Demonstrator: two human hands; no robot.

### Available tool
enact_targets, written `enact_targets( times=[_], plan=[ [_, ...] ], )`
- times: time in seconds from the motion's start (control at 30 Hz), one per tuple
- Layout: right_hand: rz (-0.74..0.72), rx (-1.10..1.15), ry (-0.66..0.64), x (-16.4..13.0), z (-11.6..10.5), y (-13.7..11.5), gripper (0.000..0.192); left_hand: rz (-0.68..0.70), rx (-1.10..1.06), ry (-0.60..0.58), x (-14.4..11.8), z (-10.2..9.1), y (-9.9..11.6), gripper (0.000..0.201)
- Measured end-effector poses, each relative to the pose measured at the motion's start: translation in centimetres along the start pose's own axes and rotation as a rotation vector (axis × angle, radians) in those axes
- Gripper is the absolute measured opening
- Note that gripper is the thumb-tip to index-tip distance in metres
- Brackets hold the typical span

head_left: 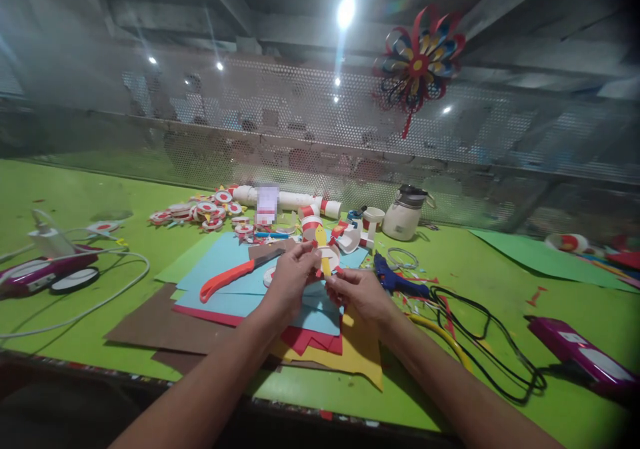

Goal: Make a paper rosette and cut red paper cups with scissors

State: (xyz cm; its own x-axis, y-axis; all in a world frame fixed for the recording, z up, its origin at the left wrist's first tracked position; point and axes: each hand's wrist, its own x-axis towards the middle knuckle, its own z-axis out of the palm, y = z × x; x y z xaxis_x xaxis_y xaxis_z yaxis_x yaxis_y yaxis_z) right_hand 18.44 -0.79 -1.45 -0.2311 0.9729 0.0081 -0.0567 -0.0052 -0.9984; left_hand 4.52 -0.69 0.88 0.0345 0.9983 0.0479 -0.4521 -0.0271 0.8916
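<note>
- Small round paper craft piece in white, red and yellow (326, 257) sits pinched between my two hands, above the stacked coloured paper sheets (235, 289).
- My left hand (290, 277) grips its left edge with closed fingertips.
- My right hand (361, 294) pinches its lower right edge.
- Orange-handled utility knife (235, 274) lies on the sheets, left of my hands; a blue glue gun (395, 278) lies to the right.

Both forearms bare, no sleeves visible; left hand (289, 277), right hand (361, 294) ungloved.

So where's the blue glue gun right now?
The blue glue gun lies on the green table, just right of the right hand, beside a small wire ring.
</note>
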Motion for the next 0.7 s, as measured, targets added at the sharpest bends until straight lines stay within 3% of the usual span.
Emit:
enact_targets(
  times=[0.17, 0.7],
  plan=[
    [-0.007, 0.017, -0.002, -0.09, -0.06, -0.01, 0.033, -0.024, -0.076, -0.074, 0.1, -0.19, 0.35, 0.031],
    [-0.022, -0.001, -0.017, -0.56, 0.06, -0.64, 0.032, 0.034, -0.073, -0.029, 0.47, -0.83, -0.09, 0.028]
  ],
)
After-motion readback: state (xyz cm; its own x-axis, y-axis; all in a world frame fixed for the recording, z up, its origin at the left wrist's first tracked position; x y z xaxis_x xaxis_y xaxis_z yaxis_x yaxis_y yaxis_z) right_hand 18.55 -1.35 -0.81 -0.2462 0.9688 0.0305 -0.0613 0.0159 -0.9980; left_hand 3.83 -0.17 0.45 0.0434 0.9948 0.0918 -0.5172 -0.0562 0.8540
